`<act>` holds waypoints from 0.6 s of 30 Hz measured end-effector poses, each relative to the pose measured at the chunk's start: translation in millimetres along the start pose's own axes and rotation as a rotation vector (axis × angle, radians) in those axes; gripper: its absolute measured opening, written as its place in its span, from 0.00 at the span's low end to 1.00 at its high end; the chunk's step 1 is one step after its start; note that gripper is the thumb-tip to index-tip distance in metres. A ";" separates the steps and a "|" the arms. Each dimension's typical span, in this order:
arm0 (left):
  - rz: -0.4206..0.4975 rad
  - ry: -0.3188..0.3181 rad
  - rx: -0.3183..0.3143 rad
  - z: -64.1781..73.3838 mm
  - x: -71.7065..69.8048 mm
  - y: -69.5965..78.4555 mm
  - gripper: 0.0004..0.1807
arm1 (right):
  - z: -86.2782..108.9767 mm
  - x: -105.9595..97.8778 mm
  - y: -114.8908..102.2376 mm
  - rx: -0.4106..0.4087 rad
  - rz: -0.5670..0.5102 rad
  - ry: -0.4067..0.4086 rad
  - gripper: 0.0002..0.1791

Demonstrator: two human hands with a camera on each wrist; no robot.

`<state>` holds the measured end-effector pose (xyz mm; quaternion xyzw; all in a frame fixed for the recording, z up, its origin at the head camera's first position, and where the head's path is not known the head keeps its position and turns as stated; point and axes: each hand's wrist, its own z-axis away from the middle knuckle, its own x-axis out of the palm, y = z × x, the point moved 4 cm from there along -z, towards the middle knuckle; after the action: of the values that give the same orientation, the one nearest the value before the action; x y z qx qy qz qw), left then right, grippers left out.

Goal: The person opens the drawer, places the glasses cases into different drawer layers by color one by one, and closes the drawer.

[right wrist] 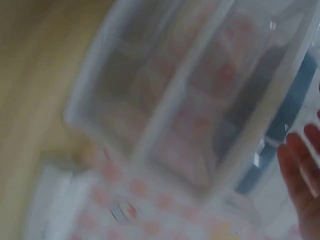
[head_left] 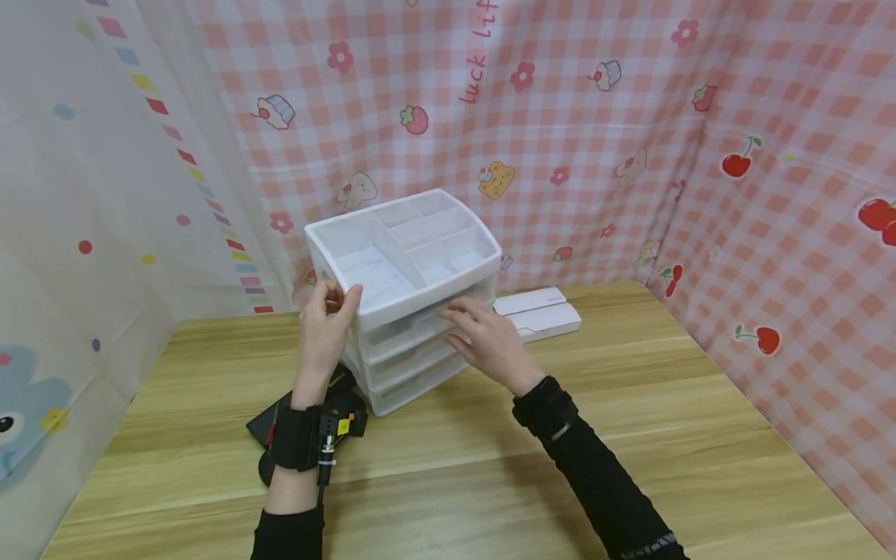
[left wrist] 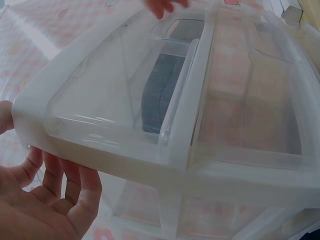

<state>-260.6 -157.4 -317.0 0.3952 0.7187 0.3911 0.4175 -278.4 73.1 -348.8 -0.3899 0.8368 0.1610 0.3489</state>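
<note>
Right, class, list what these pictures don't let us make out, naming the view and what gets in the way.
- Head view: the full outlines of the dark items; the left wrist strap covers part of them.
- Head view: the print on the white box; too small to read.
- Right wrist view: the drawer unit's fine details; blurred.
- Right wrist view: part of the right hand; cut off by the right edge.

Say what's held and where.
Organizer, by its top's left rim, in the left hand; the right hand shows no clear grip.
</note>
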 end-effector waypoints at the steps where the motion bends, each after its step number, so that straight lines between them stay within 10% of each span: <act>1: -0.005 -0.001 -0.001 0.0 -0.3 0.1 0.16 | 2.0 3.2 1.1 0.073 -0.085 0.001 0.18; 12: 0.002 0.007 0.010 0.0 -1.6 1.5 0.15 | 29.4 40.3 5.8 0.847 -0.758 0.045 0.17; 18: 0.000 0.010 0.016 -0.1 -1.8 1.4 0.15 | 35.3 55.7 4.1 1.095 -1.085 0.019 0.19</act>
<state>-259.7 -158.4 -315.2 0.3966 0.7238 0.3876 0.4106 -290.6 64.7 -413.2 -0.5186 0.4917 -0.4731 0.5152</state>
